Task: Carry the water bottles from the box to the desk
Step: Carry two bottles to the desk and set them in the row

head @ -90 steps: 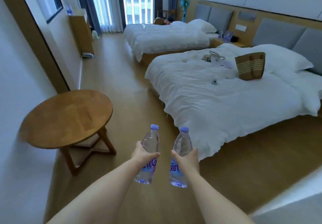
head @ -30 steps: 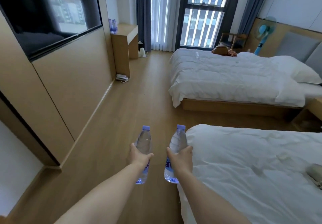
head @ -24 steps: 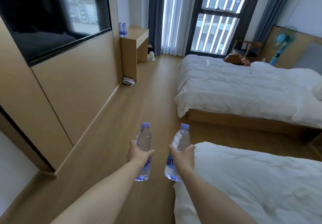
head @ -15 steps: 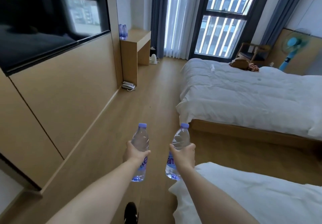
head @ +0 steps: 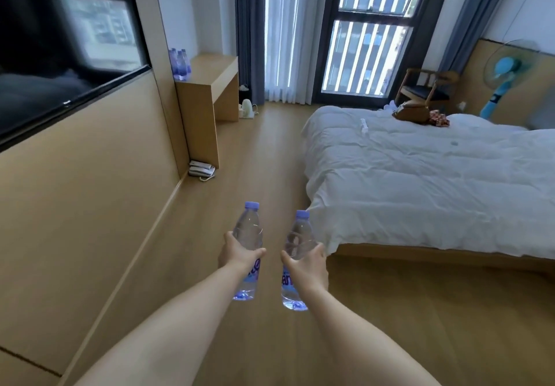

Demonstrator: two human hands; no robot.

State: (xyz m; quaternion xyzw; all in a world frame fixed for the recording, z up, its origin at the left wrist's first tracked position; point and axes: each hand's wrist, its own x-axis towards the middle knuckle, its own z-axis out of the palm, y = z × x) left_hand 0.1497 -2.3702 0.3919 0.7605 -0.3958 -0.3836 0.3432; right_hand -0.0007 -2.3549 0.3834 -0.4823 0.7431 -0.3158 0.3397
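My left hand (head: 237, 256) grips a clear water bottle (head: 248, 232) with a purple cap around its middle, held upright in front of me. My right hand (head: 307, 264) grips a second such bottle (head: 297, 237) the same way, just to the right. Both hang above the wooden floor. Far ahead on the left stands the wooden desk (head: 210, 69), with several water bottles (head: 179, 64) standing at its near left corner against the wall. No box is in view.
A wood-panelled wall with a dark TV (head: 60, 40) runs along the left. A telephone (head: 201, 170) lies on the floor by the desk's side panel. A white bed (head: 420, 175) fills the right. A kettle (head: 247, 109), a chair (head: 426, 88) and a fan (head: 498, 82) stand near the window.
I have walked forward along the aisle past the round table and the near bed. The desk and far bed are closer now. Both hands keep their hold on the bottles.
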